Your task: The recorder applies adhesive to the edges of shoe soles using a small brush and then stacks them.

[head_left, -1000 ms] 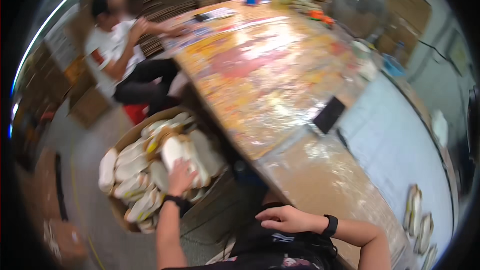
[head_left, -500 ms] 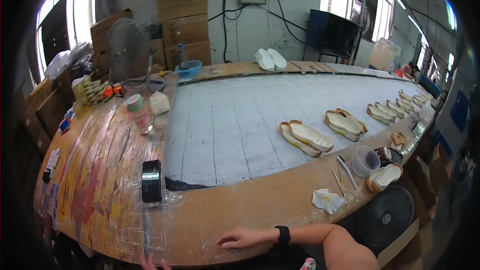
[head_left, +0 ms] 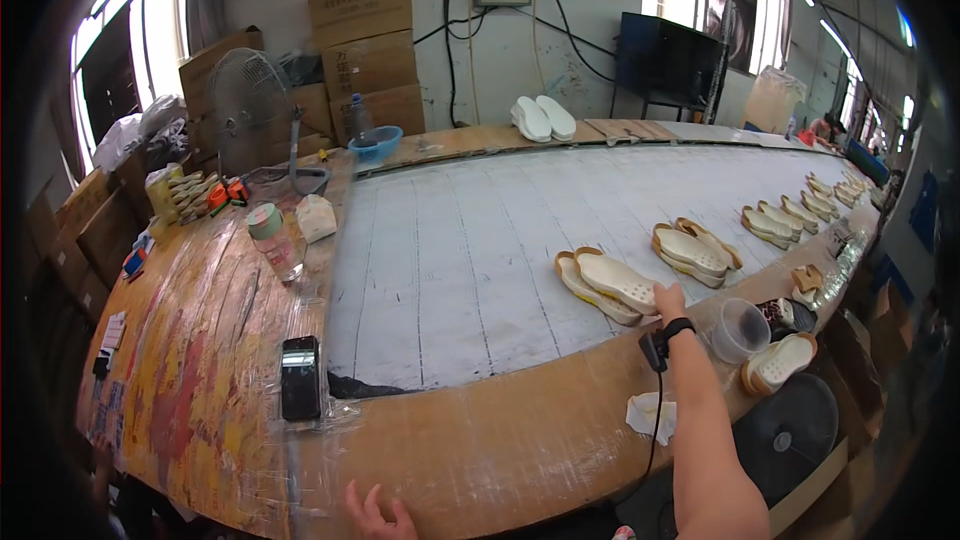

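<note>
My right hand [head_left: 669,299], reaching out over the white belt, is closed on the near end of a cream shoe sole [head_left: 612,278] with small holes. That sole overlaps a second tan-edged sole [head_left: 583,292]. A black wristband with a small black box and cable [head_left: 655,350] is on my right wrist. My left hand [head_left: 380,516] is at the table's front edge, fingers apart, holding nothing. A crumpled white tissue [head_left: 650,416] lies on the wooden rim [head_left: 480,430], beside my right forearm.
More sole pairs [head_left: 693,252] line the belt [head_left: 440,270] to the right. A clear plastic cup [head_left: 738,330] and a single sole [head_left: 780,364] sit near my right forearm. On the left are a phone [head_left: 300,378], a bottle [head_left: 276,244] and a fan [head_left: 250,100].
My right hand has moved from the table's front edge forward and right to the nearest sole and closed on it. The left hand has come further into view, slightly right.
</note>
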Demonstrator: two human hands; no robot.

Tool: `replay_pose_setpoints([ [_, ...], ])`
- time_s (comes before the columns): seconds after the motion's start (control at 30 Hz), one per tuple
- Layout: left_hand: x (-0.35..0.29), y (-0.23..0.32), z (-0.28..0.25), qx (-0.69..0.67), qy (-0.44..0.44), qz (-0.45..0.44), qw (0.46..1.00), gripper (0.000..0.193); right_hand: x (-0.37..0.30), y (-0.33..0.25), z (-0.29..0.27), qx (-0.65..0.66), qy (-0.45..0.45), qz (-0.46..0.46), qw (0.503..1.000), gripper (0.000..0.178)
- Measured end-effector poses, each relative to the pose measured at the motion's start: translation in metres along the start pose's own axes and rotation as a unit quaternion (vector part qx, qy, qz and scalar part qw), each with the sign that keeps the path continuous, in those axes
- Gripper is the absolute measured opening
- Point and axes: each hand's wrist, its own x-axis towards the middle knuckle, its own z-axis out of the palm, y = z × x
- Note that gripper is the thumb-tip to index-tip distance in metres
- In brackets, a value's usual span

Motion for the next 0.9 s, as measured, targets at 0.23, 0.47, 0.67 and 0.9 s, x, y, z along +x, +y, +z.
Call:
replay_pose_setpoints([
  [0.23,-0.001,0.006,-0.003,0.016,-0.017,-0.005,1.000,0.029,-0.013,-0.016,0.045,0.133,-0.039,-0.111,0.984,0.039],
  [0.47,-0.002,-0.015,0.007,0.080,-0.082,0.015,0.993,0.048,-0.078,-0.064,0.038,0.386,-0.408,0.028,0.827,0.041],
  [0.67,0.016,0.016,0.013,-0.334,-0.162,-0.173,0.912,0.043,-0.207,-0.093,-0.013,0.503,-0.666,0.163,0.527,0.046],
  [0.9,0.048,0.091,0.013,-0.580,-0.214,-0.238,0.749,0.054,-0.340,-0.080,-0.104,0.512,-0.762,0.183,0.351,0.049],
])
